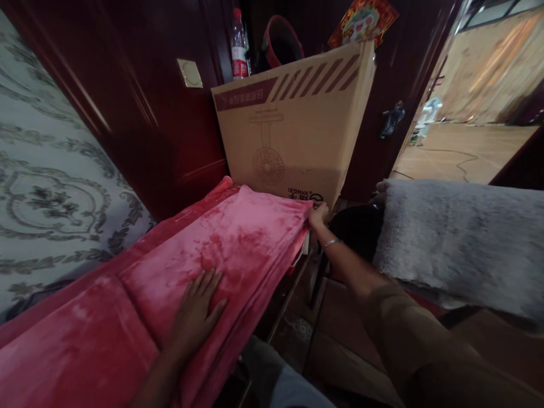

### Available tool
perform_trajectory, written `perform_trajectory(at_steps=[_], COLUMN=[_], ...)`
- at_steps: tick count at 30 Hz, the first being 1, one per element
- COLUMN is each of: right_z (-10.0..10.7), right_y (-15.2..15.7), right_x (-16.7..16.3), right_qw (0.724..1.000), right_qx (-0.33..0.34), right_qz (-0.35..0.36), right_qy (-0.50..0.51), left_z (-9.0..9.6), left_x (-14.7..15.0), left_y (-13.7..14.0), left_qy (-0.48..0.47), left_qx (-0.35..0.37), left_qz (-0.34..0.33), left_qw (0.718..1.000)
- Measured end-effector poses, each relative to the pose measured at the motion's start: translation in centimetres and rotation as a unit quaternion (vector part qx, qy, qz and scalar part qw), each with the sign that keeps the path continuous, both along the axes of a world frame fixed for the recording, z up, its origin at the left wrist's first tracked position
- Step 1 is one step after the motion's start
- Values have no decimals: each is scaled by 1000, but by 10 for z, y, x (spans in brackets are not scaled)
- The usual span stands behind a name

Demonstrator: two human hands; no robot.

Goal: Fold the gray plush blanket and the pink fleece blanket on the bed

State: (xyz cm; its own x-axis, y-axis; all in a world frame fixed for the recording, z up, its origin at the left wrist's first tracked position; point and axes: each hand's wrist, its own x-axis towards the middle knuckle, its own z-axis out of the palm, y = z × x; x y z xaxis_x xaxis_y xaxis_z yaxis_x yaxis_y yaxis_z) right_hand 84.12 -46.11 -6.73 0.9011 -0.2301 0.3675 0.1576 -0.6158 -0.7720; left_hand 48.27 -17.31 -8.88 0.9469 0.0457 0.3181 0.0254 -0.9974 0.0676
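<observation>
A pink plush blanket [259,238], folded in layers, stretches from the lower left towards the middle of the view. My left hand [199,309] lies flat on top of it with the fingers spread. At the blanket's far right corner, my right hand [318,215] is closed, pinching the edge of the cloth. A thin bracelet [332,242] circles my right wrist. Right behind that corner stands a large cardboard box [306,130] with a fan drawn on it; its printing is upside down.
A bottle [239,54] with a red cap stands behind the box. To the right, a grey fluffy cover [463,243] lies over a seat. Patterned wallpaper [55,192] covers the left wall. Beyond a dark red door [395,85], a cable [463,158] runs across the floor.
</observation>
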Motion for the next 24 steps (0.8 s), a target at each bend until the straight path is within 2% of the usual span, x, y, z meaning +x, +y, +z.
perform_trajectory(at_steps=[2, 5, 7, 10, 13, 16, 19, 21, 24], right_z=[7, 12, 7, -6, -6, 13, 29, 28, 9], right_y=[12, 35, 47, 51, 51, 61, 77, 84, 86], right_x=[-8, -25, -37, -48, -49, -48, -53, -59, -65], right_qw=[999, 976, 944, 909, 895, 893, 901, 900, 895], right_qx=[-32, -164, -264, -345, -373, -368, -356, -357, -367], right_qz=[26, 131, 192, 226, 228, 222, 232, 245, 249], right_qy=[-18, -65, -37, 52, 91, 134, 87, 44, 52], left_z=[2, 5, 7, 11, 16, 19, 21, 22, 25], left_x=[-1, -1, -2, -3, -5, -5, -8, -12, -17], left_y=[-2, -4, -6, -9, -12, -17, -23, -26, -27], left_qy=[6, 8, 13, 34, 44, 57, 84, 88, 87], left_qx=[-2, -5, -5, -1, 8, 16, 19, 20, 13], left_qz=[0, 0, 2, 1, -11, -38, -48, -43, -39], left_qw=[1000, 1000, 1000, 999, 999, 997, 995, 995, 995])
